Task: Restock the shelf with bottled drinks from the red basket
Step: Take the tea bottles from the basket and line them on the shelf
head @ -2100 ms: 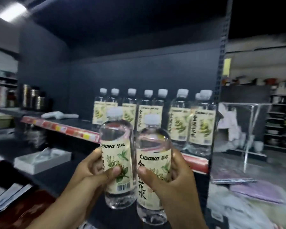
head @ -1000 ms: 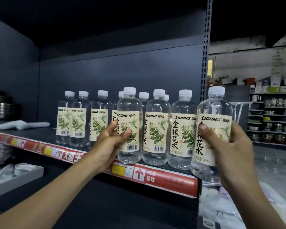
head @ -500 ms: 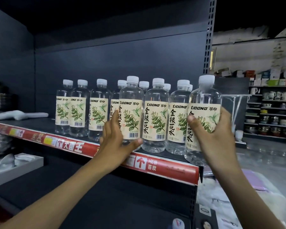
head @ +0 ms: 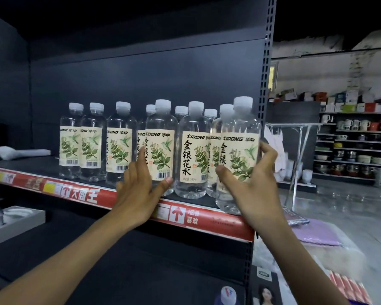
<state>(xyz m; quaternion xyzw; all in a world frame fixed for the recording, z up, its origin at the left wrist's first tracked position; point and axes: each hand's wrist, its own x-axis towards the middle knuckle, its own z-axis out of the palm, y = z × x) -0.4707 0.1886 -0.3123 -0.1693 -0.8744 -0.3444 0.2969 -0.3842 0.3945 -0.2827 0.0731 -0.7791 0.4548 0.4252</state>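
Several clear bottles with white caps and cream flower labels stand in rows on the dark shelf (head: 31, 166). My left hand (head: 141, 186) lies with straight fingers against the left side of a front-row bottle (head: 163, 137), its thumb stretched under the label. My right hand (head: 251, 183) grips another bottle (head: 240, 150) at the shelf's right end, thumb on the front and fingers round the right side. That bottle's base sits at the shelf's front lip. The red basket is out of view.
A red price strip (head: 79, 191) runs along the shelf's front. The perforated upright (head: 265, 84) stands just right of the held bottle. A white bundle (head: 9, 151) lies at the shelf's left. A white tray (head: 15, 221) is on the lower shelf. Crockery racks (head: 356, 139) stand far right.
Both hands rose from chest height to the shelf with a bottle each. The left bottle now stands in the front row and my fingers have straightened. The right bottle moved left onto the shelf's end.
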